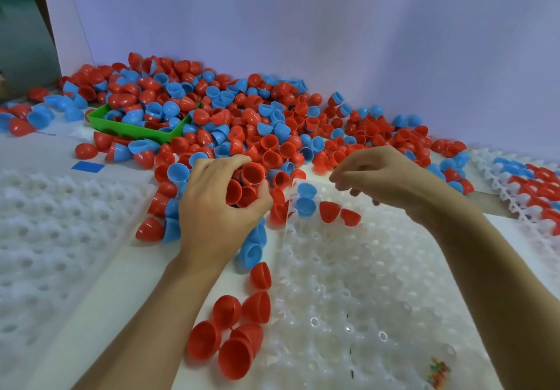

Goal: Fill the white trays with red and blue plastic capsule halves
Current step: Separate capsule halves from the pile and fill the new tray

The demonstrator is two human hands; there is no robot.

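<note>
My left hand [212, 204] grips several red capsule halves [246, 185], open sides up, at the near edge of a big pile of red and blue capsule halves [242, 116]. My right hand [385, 177] hovers over the far end of the middle white tray [363, 283], fingers curled, with nothing visible in them. Two blue halves [305, 200] and two red halves [339, 212] sit in that tray's far row. A second white tray [54, 222] lies at the left. A third tray [533, 189] at the far right holds red and blue halves.
A green bin [136, 130] sits in the pile at the back left. Loose red halves [233, 335] lie between the left and middle trays, near my left forearm. A white wall stands behind the pile. A small coloured object [438, 373] lies on the middle tray's near end.
</note>
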